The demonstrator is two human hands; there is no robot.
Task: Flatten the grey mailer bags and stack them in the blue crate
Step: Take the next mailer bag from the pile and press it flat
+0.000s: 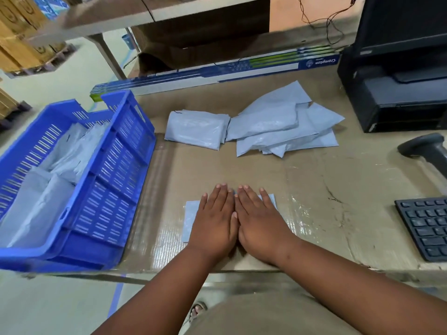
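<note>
A grey mailer bag [191, 220] lies flat near the table's front edge. My left hand [215, 218] and my right hand [260, 221] press on it side by side, palms down, fingers straight. The hands cover most of the bag; only its left part and a far right corner show. A loose pile of grey mailer bags [278, 124] lies further back in the middle of the table. The blue crate [111, 175] stands at the left, with several grey bags [48, 184] inside it.
A long blue and white box [217, 73] runs along the back of the table. At the right are a black printer [396, 97], a barcode scanner [428, 151] and a keyboard [425, 226]. The table's front edge is just under my wrists.
</note>
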